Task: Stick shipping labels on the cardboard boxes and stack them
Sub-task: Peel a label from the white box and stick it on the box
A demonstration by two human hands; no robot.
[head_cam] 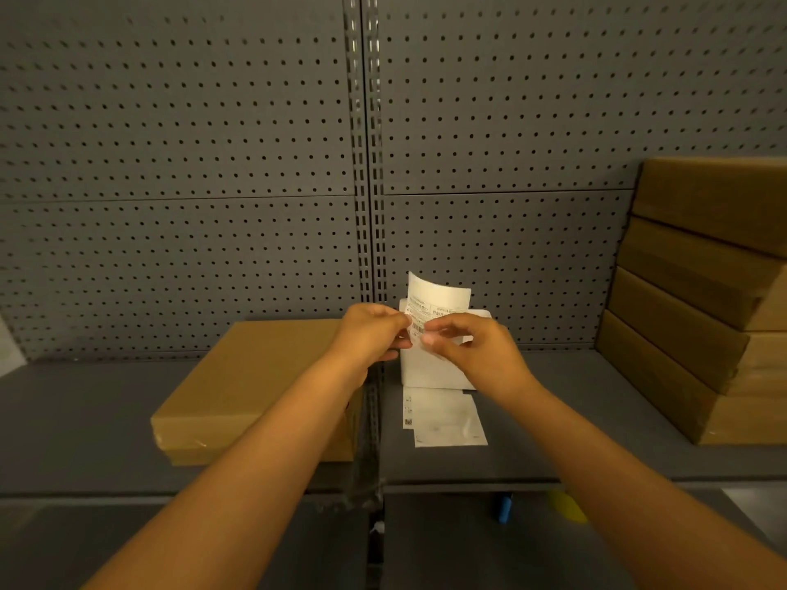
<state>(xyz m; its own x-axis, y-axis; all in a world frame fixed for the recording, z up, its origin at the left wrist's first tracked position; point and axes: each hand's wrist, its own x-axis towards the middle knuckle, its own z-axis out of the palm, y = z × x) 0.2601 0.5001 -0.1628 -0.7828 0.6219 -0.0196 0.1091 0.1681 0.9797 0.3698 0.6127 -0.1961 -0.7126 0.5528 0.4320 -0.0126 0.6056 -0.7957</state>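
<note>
1. Two hands are being held up together over the grey counter (553, 419); the left hand (368, 334) is pinching the left edge of a shipping label (434, 304), and the right hand (472, 347) is pinching at its lower corner, fingers curled, apparently peeling the label from its backing.
2. A single cardboard box (255, 385) is lying flat on the counter just left of the hands, its top bare; this is judged to be the box awaiting the label.
3. Four or so boxes are being kept as a stack (698, 317) at the right, well apart from the hands.
4. A white label printer (430, 370) is standing behind the hands; loose white sheets (447, 415) are lying in front of it.
5. The peel is best being done slowly from one corner, so the label is not being curled onto itself or torn; the sticky face should be kept off the fingers.
6. The label should then be lowered one edge first onto the box top and smoothed outward, so that creases and bubbles are being avoided.
</note>
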